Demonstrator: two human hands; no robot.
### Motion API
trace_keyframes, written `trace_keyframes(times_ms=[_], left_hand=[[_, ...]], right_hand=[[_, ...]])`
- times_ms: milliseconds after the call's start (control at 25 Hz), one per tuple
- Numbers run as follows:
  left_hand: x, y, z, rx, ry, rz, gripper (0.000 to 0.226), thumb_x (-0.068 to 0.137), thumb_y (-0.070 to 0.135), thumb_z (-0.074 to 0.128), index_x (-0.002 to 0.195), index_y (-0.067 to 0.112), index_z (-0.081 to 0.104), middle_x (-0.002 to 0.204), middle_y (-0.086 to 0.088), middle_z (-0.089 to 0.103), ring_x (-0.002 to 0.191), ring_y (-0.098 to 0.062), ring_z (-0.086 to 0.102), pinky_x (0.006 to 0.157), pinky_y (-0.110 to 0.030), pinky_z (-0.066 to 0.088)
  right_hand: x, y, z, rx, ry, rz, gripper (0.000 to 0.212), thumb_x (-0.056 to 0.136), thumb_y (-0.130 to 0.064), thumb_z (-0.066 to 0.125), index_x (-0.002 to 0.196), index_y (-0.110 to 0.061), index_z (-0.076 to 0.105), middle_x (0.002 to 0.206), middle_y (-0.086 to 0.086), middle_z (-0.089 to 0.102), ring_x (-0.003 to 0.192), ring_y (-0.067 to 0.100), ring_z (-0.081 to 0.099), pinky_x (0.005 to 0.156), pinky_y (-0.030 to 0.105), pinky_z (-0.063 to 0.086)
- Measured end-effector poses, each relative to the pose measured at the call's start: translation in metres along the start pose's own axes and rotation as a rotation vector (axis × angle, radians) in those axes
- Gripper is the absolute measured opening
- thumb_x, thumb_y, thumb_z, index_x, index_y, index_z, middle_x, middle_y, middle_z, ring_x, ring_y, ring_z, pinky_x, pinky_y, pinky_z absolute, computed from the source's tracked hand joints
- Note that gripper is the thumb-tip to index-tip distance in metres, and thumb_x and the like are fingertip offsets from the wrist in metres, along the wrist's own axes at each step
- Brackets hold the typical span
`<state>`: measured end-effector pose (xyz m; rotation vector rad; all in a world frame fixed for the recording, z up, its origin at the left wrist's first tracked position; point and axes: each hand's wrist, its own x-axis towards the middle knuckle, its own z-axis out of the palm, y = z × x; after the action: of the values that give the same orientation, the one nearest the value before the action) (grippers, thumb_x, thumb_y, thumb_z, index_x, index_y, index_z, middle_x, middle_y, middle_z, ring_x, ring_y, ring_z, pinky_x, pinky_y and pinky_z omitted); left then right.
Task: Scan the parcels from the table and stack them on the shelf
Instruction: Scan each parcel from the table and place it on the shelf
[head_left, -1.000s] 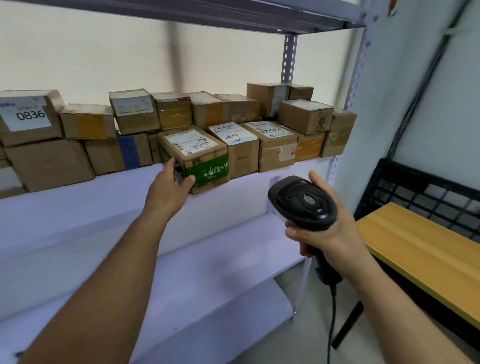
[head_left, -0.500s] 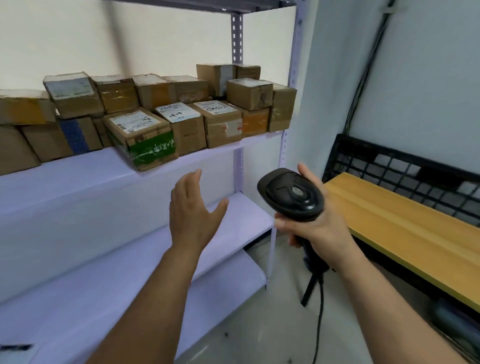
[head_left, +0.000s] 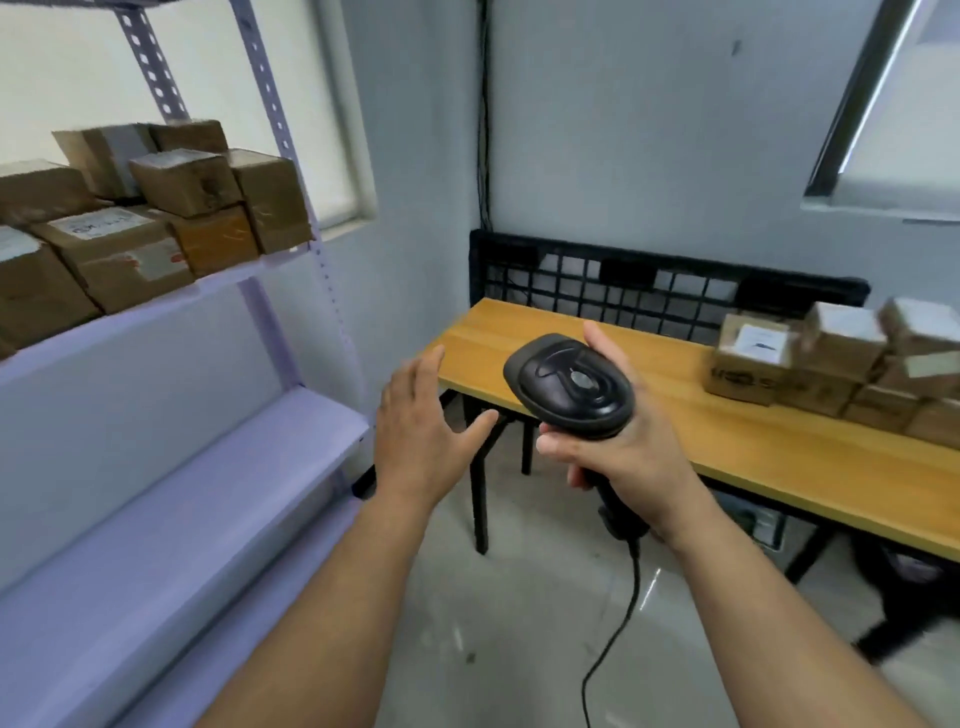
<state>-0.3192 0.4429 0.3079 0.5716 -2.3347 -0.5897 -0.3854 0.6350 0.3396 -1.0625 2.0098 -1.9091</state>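
Note:
My right hand (head_left: 618, 447) grips the handle of a black barcode scanner (head_left: 571, 387), held in mid-air in front of the wooden table (head_left: 571, 343). My left hand (head_left: 423, 431) is empty, its fingers spread, hanging in the air between the shelf and the table's left end. Several cardboard parcels (head_left: 831, 364) are piled at the table's right. More parcels (head_left: 156, 223) stand stacked on the white metal shelf (head_left: 171, 306) at the upper left.
A lower shelf board (head_left: 218, 467) lies bare at the left. A black wire grid (head_left: 623, 291) stands behind the table against the wall. The scanner's cable (head_left: 618, 623) hangs down to the grey floor. Black table legs (head_left: 480, 499) stand beside my left hand.
My left hand has let go of the green-taped parcel on the shelf and drawn back, empty. The view has swung right from the shelf towards the table. The scanner stays in my right hand.

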Motion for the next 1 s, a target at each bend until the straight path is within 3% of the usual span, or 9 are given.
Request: trace_keyframes(times_ms=[80,200,360,640,1000], left_hand=[[-0.006,0.04,0.03,-0.028,-0.031,0.058,0.085,0.075,0.043,0.077,0.144,0.016,0.037,0.139,-0.009,0.041,0.127,-0.027,0.038,0.106,-0.041,0.034],[-0.016,0.085,0.063,-0.074,-0.072,0.107,0.084,0.076,0.045,0.075,0.145,0.017,0.035,0.142,-0.005,0.038,0.128,-0.023,0.036,0.106,-0.039,0.033],[-0.032,0.156,0.112,-0.133,-0.171,0.198,0.084,0.079,0.048,0.072,0.147,0.02,0.032,0.142,-0.003,0.036,0.131,-0.02,0.035,0.11,-0.038,0.033],[-0.047,0.244,0.181,-0.212,-0.348,0.327,0.084,0.082,0.052,0.067,0.15,0.025,0.025,0.151,0.0,0.028,0.138,-0.017,0.027,0.114,-0.036,0.029],[-0.06,0.357,0.307,-0.317,-0.58,0.463,0.081,0.085,0.054,0.062,0.15,0.029,0.022,0.151,0.002,0.026,0.139,-0.015,0.025,0.113,-0.034,0.028]], right_hand=[[-0.018,0.0,-0.044,-0.021,0.042,0.021,0.106,0.069,0.003,0.083,0.148,-0.038,0.025,0.118,0.009,0.064,0.057,0.011,0.064,0.045,0.03,0.052],[-0.041,0.001,-0.092,-0.04,0.099,0.027,0.102,0.069,0.002,0.082,0.142,-0.043,0.027,0.108,0.013,0.066,0.055,0.014,0.064,0.044,0.031,0.052],[-0.078,0.005,-0.162,-0.076,0.237,0.062,0.099,0.062,-0.013,0.084,0.139,-0.046,0.031,0.111,-0.003,0.069,0.062,0.018,0.069,0.045,0.038,0.055],[-0.128,0.014,-0.249,-0.152,0.47,0.142,0.102,0.07,0.003,0.082,0.141,-0.049,0.029,0.122,0.001,0.064,0.057,0.011,0.065,0.048,0.036,0.054],[-0.163,0.053,-0.375,-0.213,0.781,0.244,0.102,0.066,-0.003,0.086,0.131,-0.061,0.033,0.112,0.014,0.064,0.05,0.023,0.06,0.046,0.032,0.05]])
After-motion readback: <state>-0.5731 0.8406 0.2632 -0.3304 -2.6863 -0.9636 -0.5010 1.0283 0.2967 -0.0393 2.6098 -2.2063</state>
